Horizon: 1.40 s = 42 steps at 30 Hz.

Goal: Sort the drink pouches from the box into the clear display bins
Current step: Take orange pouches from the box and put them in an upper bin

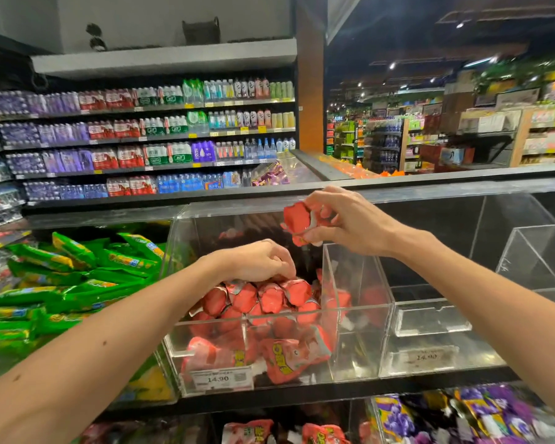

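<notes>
In the middle of the frame stands a clear bin (186, 238) on a dark shelf, and it holds a pile of red pouches (269, 299) that reaches about to its front rim. The right hand (343, 219) is above the back part of this bin, a little right of the centre, and it grips one red pouch (297, 219) with curled fingers and thumb; the pouch is crumpled, hangs in the air and does not touch the pile. The left hand (260, 259) is lower, just over the pile, with the palm down. Its fingers are bent and the tips touch the top pouches, but I cannot tell if they pinch one. The two hands are near each other but apart. On the front wall of the bin, lower centre, is a white price label (218, 378). Just beside it on the right stands a second clear bin (430, 315) with its own label (426, 356). At the left of the frame lie green packs (77, 277) in a heap. At the lower right are purple pouches (494, 415), blurred, and at the bottom centre are more red packs (324, 434) on a lower level. In the upper left, far behind, are shelves of bottles (141, 136).
</notes>
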Each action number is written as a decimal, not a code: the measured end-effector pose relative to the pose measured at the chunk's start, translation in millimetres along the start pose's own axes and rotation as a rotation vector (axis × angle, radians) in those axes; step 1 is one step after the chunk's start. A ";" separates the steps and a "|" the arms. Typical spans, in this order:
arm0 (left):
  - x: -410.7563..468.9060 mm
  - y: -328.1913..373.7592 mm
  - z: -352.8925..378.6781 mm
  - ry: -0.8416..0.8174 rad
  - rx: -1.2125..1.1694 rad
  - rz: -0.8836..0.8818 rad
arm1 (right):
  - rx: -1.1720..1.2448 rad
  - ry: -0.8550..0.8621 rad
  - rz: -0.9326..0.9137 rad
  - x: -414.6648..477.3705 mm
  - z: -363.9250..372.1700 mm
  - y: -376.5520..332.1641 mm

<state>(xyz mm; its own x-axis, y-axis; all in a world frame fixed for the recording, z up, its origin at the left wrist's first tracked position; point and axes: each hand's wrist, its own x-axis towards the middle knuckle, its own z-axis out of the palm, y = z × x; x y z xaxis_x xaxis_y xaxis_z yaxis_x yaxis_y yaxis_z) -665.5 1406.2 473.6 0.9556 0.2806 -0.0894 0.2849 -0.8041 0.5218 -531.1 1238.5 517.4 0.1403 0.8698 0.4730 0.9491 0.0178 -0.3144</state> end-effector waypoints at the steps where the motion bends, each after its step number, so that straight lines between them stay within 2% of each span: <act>1: -1.0 -3.1 0.4 0.004 -0.125 -0.032 | -0.092 -0.034 0.017 3.5 -0.9 -1.4; 4: -7.5 -1.7 -0.7 0.019 -0.464 -0.135 | -0.235 -0.202 0.088 16.2 -1.8 -3.3; 7: -10.1 2.1 -7.7 0.028 -0.568 -0.080 | -0.177 -0.355 0.190 30.0 -2.4 -4.5; 10: -9.1 9.4 -0.1 0.040 -0.471 -0.045 | -0.208 -0.420 0.241 38.4 6.1 -4.0; 13: 3.3 4.8 12.4 0.153 -0.421 0.025 | -0.138 -0.476 0.309 36.4 9.7 -4.2; 15: 8.6 6.0 12.7 0.205 -0.263 0.038 | -0.041 -0.490 0.386 36.5 6.4 -1.7; 17: 11.6 14.1 12.8 0.237 -0.051 0.038 | -0.044 -0.497 0.444 41.2 6.3 1.4; 19: 15.1 23.1 16.8 0.193 0.112 0.029 | -0.114 -0.576 0.494 46.2 12.3 2.5; 22: 24.2 25.1 20.8 0.086 0.340 -0.091 | -0.098 -0.710 0.599 47.8 18.1 -0.7; 28: 25.0 32.0 20.4 -0.017 0.469 -0.196 | 0.004 -0.791 0.657 40.7 15.6 -13.0; 30: 23.7 33.7 24.6 -0.046 0.483 -0.228 | -0.031 -0.741 0.628 37.9 17.6 -12.9; 32: 17.5 31.9 25.9 -0.079 0.465 -0.249 | -0.152 -0.551 0.538 33.3 21.3 -12.2; 34: 5.1 32.0 23.7 -0.031 0.375 -0.224 | -0.290 -0.321 0.398 25.3 23.7 -10.7; 36: -13.1 38.7 19.6 0.161 0.164 -0.171 | -0.362 -0.162 0.281 13.7 21.5 -9.6; 38: -33.4 50.4 14.6 0.400 0.013 -0.132 | -0.328 -0.044 0.205 -1.2 15.5 -10.2; 42: -82.3 90.1 28.7 0.729 0.018 -0.110 | -0.094 0.192 0.028 -48.8 8.5 -24.5</act>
<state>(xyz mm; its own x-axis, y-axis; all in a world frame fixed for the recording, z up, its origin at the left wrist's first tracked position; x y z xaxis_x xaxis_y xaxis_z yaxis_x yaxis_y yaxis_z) -716.4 1295.6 503.7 0.6315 0.6320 0.4492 0.3830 -0.7580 0.5280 -563.6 1199.8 495.1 0.2091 0.7596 0.6159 0.9651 -0.0586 -0.2553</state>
